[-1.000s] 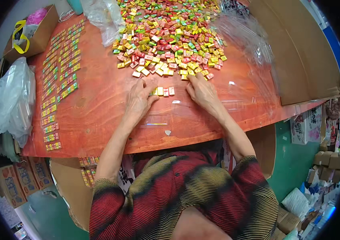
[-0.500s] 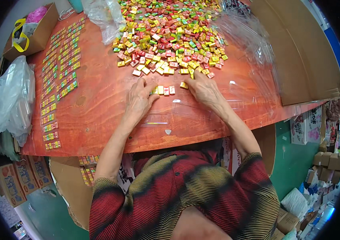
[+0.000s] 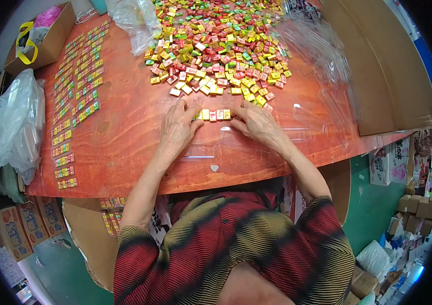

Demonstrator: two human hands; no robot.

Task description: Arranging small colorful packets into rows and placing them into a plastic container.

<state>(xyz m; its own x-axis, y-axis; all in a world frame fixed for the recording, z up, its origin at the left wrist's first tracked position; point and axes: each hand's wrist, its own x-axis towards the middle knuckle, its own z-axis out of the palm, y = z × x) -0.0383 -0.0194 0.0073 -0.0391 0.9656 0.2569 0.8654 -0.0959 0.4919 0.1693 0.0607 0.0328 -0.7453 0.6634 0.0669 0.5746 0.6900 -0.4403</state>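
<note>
A short row of small red and yellow boxes lies on the reddish wooden table in front of me. My left hand is closed at its left end, thumb and forefinger against the end box, which they partly hide. At the opposite end, my right hand has its curled fingertips on the last yellow box. Just beyond both hands spreads a large heap of similar boxes in yellow, red and green.
Finished-looking rows of boxes line the table's left side. Clear plastic trays lie at the right, beside a tall cardboard panel. Plastic bags hang at the left edge, below an open carton. More rows sit in a carton below.
My right hand has moved left and toward me, bringing a yellow box from beside the heap against the row's right end. My left hand has stayed almost still.
</note>
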